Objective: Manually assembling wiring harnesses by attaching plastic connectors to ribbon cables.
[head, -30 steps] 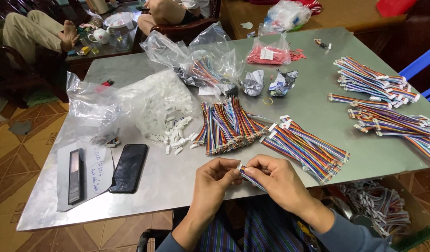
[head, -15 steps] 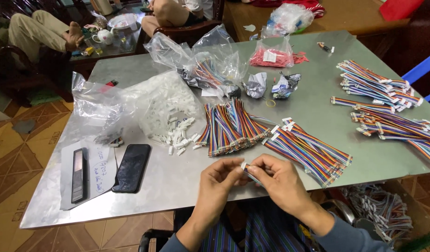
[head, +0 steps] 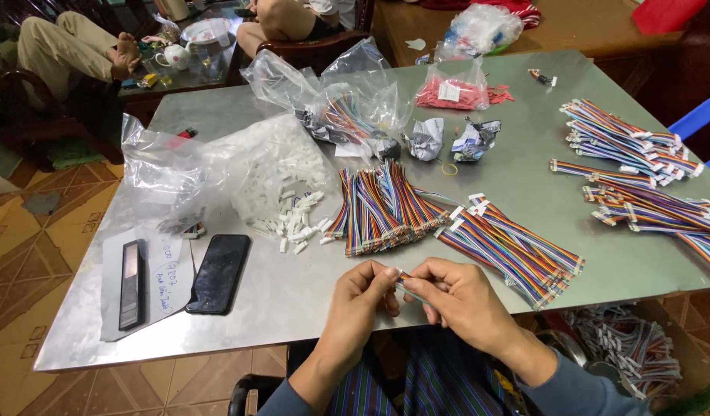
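One steel bench (head: pixel 309 300) carries everything here, and places below are given from it. Across its far half lie clear plastic bags: a large one of small white connector housings (head: pixel 270 173) toward the left, and one of coloured wire bundles (head: pixel 355 115) at the far middle, with a small bag of red pieces (head: pixel 455 92) beyond. Along the right edge spread two heaps of finished ribbon cables (head: pixel 640 154). At the middle sit a fan of loose rainbow wires (head: pixel 382 204) and, just right of it, a pile of cables with white plugs (head: pixel 517 250). Spilled white housings (head: pixel 297 223) lie between the big bag and the fan. Near the left front corner rest a black phone (head: pixel 219 273) and a dark slim device (head: pixel 132 283) on a sheet of paper.

At the front edge, both hands meet over one short ribbon cable (head: pixel 405 283). The left hand (head: pixel 363 300) is pinched closed on its end, thumb against fingertips; the right hand (head: pixel 463 300) is curled closed around the rest of it. Compared with a second ago the hands have drawn slightly closer together and the piles are unmoved, which suggests the fitting of this one cable's end is under way rather than finished.
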